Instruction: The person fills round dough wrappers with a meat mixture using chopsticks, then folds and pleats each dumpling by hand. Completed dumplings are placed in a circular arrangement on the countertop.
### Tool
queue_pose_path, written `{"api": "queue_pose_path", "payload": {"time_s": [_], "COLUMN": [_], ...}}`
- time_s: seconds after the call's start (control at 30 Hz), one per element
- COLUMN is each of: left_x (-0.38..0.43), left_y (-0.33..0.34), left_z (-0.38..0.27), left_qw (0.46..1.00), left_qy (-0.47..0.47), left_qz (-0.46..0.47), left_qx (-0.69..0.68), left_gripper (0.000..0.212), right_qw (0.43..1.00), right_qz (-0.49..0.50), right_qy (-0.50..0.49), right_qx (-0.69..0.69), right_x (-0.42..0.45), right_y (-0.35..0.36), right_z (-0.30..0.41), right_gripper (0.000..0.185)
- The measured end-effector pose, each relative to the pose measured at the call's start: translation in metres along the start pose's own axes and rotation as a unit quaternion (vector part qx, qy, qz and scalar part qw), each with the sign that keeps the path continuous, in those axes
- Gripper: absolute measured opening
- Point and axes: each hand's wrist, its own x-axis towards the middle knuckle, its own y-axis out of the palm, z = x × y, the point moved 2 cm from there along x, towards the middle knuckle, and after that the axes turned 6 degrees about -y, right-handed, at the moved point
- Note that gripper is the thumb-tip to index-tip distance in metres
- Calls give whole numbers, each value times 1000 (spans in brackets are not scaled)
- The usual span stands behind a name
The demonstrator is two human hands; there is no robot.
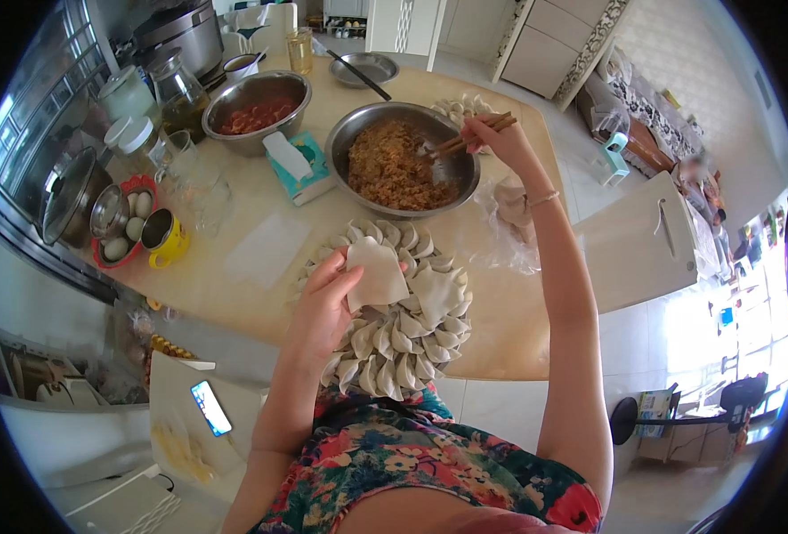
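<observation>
My left hand point(332, 294) holds a flat square dough wrapper point(375, 275) between thumb and fingers. Beneath it, folded dumplings point(384, 340) lie in rings on a round tray whose surface is mostly hidden. A second wrapper point(437, 292) rests on top of them at the right. My right hand point(494, 137) grips a pair of wooden chopsticks point(464, 142), their tips inside a large steel bowl point(337, 170) at its right side. Brown minced filling point(394, 167) fills much of that bowl.
Left of the bowl lies a teal tissue pack point(300, 170). Behind it stands a steel bowl point(293, 127) of red meat. A yellow mug point(173, 243) and a red basket point(150, 183) of eggs sit at the left. Plastic wrap point(500, 233) lies under my right forearm. More dumplings point(462, 107) are behind the bowl.
</observation>
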Motion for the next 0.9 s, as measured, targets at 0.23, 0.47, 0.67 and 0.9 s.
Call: {"api": "queue_pose_path", "payload": {"time_s": [0.23, 0.47, 0.67, 0.9], "left_x": [7, 5, 1, 5], "left_y": [3, 2, 4, 2], "left_z": [5, 9, 7, 9], "left_qw": [1000, 1000, 1000, 1000], "left_qy": [20, 19, 21, 18], "left_qz": [7, 12, 16, 21], "left_qx": [8, -6, 2, -1], "left_gripper": [34, 34, 33, 32], "right_qw": [998, 991, 985, 990], "right_qz": [-27, -101, -146, -117], "right_qy": [33, 16, 23, 23], "right_qx": [51, 87, 88, 72], "right_x": [-40, -57, -63, -68], "right_y": [2, 2, -4, -3], "right_z": [21, 23, 49, 34], "right_gripper": [28, 28, 31, 35]}}
